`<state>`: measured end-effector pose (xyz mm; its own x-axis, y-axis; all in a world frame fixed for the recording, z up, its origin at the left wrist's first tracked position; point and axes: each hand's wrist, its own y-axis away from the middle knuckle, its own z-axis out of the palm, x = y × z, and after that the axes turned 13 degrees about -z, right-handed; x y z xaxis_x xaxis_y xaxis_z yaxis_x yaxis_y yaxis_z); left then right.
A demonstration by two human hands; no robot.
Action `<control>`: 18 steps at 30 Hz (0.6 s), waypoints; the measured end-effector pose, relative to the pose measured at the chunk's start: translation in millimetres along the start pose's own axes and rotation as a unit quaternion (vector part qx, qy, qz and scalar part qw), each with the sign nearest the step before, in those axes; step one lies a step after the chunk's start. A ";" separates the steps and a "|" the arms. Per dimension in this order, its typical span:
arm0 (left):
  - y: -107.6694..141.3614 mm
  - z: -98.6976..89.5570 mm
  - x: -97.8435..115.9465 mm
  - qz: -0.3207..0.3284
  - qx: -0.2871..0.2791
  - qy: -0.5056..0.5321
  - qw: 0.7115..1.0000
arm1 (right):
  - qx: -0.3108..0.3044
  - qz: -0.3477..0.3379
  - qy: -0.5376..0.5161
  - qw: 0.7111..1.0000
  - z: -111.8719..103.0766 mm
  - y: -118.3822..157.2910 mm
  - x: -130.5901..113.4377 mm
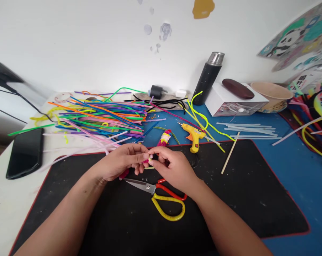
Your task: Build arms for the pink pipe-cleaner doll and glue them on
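My left hand (pixel 126 161) and my right hand (pixel 174 167) meet over the black mat (pixel 123 220). Between their fingertips is a small pink and pale yellow piece (pixel 149 160), pinched from both sides and partly hidden. Just behind my fingers lies a figure of magenta, yellow and red fuzzy stems (pixel 164 137). A magenta piece (pixel 124 174) shows below my left hand. Scissors (pixel 152 188) with one red and one yellow handle lie in front of my hands, their blades pointing left.
Coloured pipe cleaners (pixel 104 115) are heaped behind at left, near a phone (pixel 25 153). A yellow glue gun (pixel 194 136), glue sticks (pixel 251 129), a wooden stick (pixel 230 153), a black bottle (pixel 209 78), a white box (pixel 216 101) and a bowl (pixel 271 92) stand or lie right.
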<state>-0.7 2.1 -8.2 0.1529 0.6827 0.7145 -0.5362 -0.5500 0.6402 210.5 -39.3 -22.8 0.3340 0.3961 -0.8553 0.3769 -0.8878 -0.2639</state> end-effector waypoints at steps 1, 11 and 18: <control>-0.3 0.1 0.0 0.000 0.001 -0.002 1.000 | 0.000 -0.001 0.000 1.000 0.1 0.3 0.3; -5.0 -2.4 -2.8 -0.017 -0.003 0.007 1.000 | -0.011 -0.003 0.003 1.000 -1.1 -0.7 -1.1; -3.0 -0.6 -2.1 -0.011 -0.016 0.010 1.000 | -0.011 -0.010 0.013 1.000 -0.3 0.3 -0.8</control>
<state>0.2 2.6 -11.8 0.1491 0.7035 0.6949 -0.5588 -0.5199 0.6462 210.6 -39.8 -22.1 0.3487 0.4197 -0.8380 0.4030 -0.8744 -0.2702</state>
